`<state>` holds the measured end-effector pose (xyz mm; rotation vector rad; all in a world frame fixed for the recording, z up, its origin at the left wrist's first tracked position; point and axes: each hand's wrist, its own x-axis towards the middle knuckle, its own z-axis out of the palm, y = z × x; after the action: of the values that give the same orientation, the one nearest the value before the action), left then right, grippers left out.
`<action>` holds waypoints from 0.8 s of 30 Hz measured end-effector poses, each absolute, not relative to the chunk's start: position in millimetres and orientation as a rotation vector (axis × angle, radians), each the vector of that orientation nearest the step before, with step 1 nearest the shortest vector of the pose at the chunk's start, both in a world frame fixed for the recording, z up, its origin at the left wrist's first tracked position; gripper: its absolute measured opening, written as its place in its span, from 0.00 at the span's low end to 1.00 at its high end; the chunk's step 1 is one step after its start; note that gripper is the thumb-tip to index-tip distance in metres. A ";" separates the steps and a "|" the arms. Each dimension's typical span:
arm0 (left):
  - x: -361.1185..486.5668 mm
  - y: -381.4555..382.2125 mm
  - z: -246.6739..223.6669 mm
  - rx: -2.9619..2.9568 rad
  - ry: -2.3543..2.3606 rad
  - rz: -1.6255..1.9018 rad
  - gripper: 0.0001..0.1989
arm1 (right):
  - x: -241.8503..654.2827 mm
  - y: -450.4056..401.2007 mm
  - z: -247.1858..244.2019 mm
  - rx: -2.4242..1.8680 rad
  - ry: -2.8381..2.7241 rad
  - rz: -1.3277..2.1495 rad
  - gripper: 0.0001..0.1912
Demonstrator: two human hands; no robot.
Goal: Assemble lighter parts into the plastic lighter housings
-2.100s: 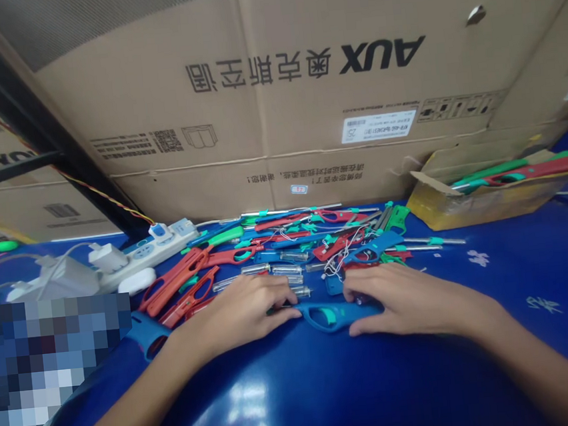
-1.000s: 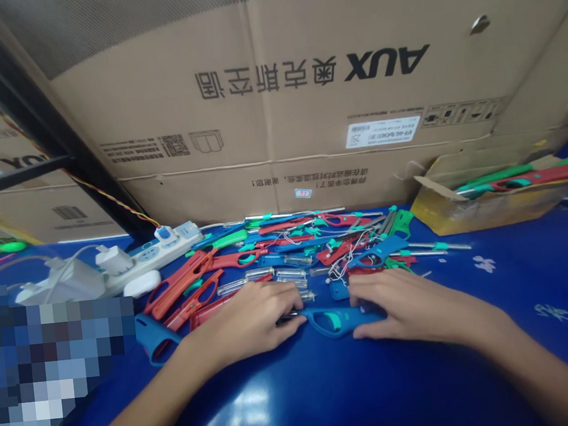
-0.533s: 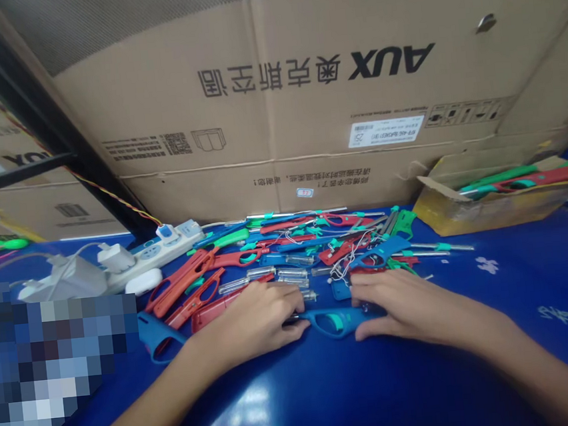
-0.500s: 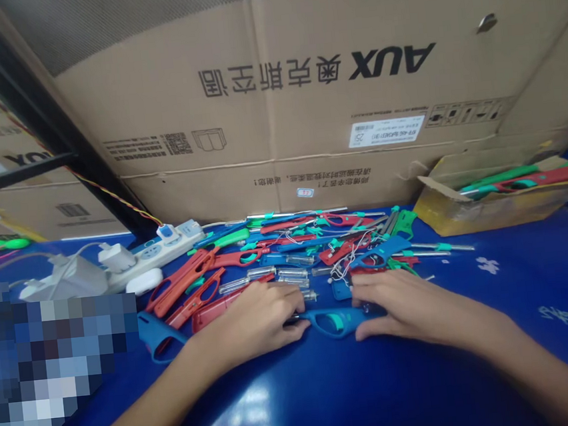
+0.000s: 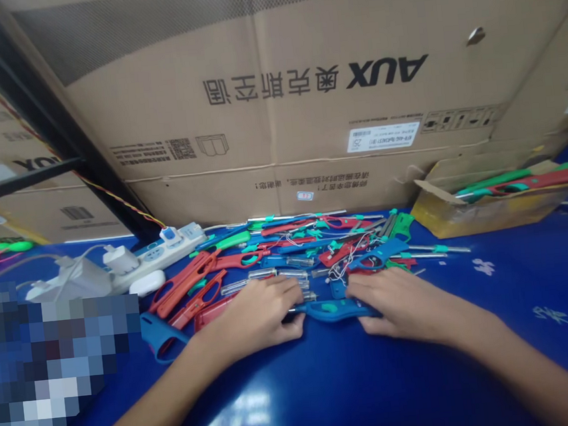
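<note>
Between my hands is a blue long-necked gas lighter [image 5: 336, 310], lying crosswise above the front part of the table. My left hand [image 5: 266, 314] is closed around its metal neck, most of which the fingers hide. The handle end sits in the closed fingers of my right hand [image 5: 398, 302]. Just behind are several clear fuel tanks [image 5: 290, 274] and a tangle of thin white wires [image 5: 338, 268]. A red handle shell [image 5: 216, 311] lies partly under my left hand, and a blue handle shell [image 5: 163, 337] rests left of my left forearm.
Red, blue and green lighter parts [image 5: 238, 260] are heaped across the back of the blue table [image 5: 332, 396]. At the back left lies a white power strip [image 5: 169, 249] with plugs. A cardboard box [image 5: 490, 213] of lighters stands at the right, before a large carton wall [image 5: 275, 120].
The blue lighter has rolled somewhat between my hands, so its trigger opening shows narrower. Both hands keep their hold, and the camera view has shifted slightly.
</note>
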<state>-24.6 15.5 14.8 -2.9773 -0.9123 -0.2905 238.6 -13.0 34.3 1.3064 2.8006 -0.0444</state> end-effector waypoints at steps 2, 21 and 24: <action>-25.6 15.6 16.2 -2.948 -0.917 -0.332 0.05 | 240.6 -10.7 31.6 1.274 2.831 0.034 0.09; -23.2 15.3 5.9 -2.798 -0.809 -0.415 0.14 | 234.8 -4.0 18.0 1.146 3.232 0.655 0.18; -24.2 14.7 10.5 -2.816 -0.854 -0.422 0.16 | 236.9 -3.5 17.8 1.094 3.252 0.774 0.16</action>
<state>-24.2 14.7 10.5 -2.8160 -0.8538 -0.4216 236.9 -3.5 17.8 1.0936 3.2518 0.7742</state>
